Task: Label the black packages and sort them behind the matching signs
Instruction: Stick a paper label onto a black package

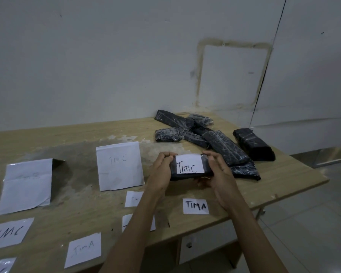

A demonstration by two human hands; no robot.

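I hold one black package [187,175] above the wooden table [86,134], a white label reading "TIM C" [188,164] on its top face. My left hand [161,170] grips its left end, and my right hand [215,170] grips its right end. Just left of the package stands a folded white sign marked "TIM C" [119,166]. A second folded sign [26,186] stands further left, its writing too faint to read. A heap of several black packages [205,136] lies at the back right of the table.
Loose paper labels lie along the near edge: "TIM A" [195,206], "TIM A" [83,249], "TIM C" [9,233], and two part hidden under my left forearm [134,199]. The table's right edge [303,186] drops to a tiled floor. A wall runs close behind.
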